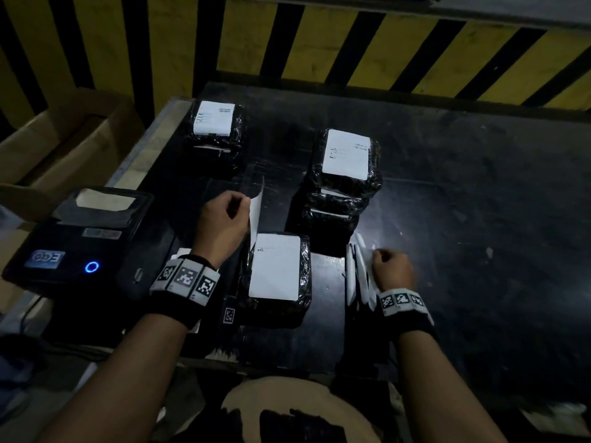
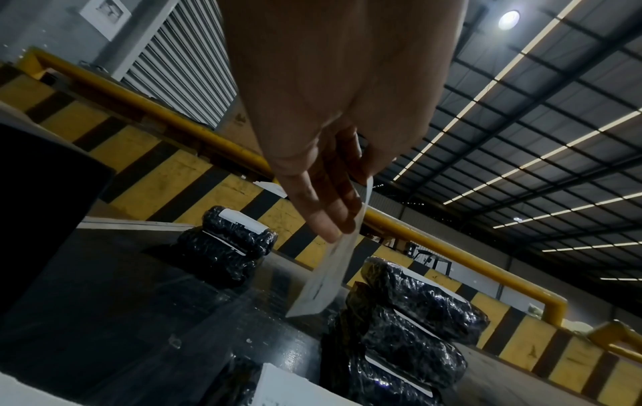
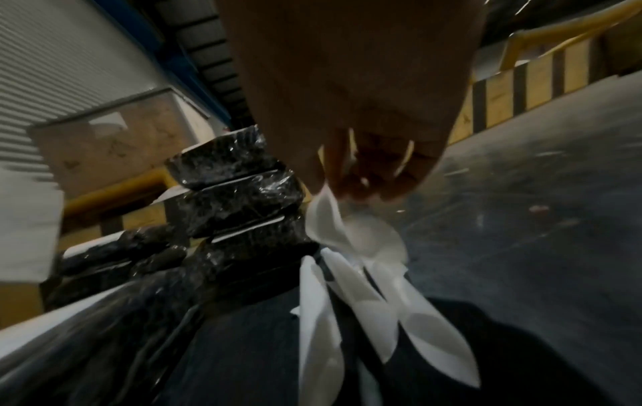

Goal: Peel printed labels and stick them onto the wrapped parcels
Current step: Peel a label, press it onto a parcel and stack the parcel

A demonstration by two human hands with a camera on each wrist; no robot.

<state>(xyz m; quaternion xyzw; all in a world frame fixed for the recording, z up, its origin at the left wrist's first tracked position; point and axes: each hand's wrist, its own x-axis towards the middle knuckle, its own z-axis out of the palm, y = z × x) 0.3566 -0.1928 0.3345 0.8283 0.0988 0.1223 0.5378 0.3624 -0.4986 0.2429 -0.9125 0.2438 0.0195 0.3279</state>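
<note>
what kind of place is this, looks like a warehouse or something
Most likely a warehouse packing station: yellow-and-black striped barrier, roller shutter door, a label printer beside black-wrapped parcels on the dark table.

Surface (image 1: 447,203): black, scuffed with pale marks. Parcels (image 1: 343,187): glossy black crinkled wrap, each with a white label (image 1: 346,154) carrying small black print. Nearest parcel (image 1: 275,302) same, white label nearly blank. Peeled label (image 1: 256,212) white. Backing strips (image 1: 358,276) white. Printer (image 1: 76,238) black, blue ring light, blue-grey logo patch. Barrier (image 1: 351,43): yellow and black diagonal stripes. Wristbands (image 1: 185,278) black with white-and-black square marker tags. Box (image 1: 64,142) plain brown cardboard.
</note>
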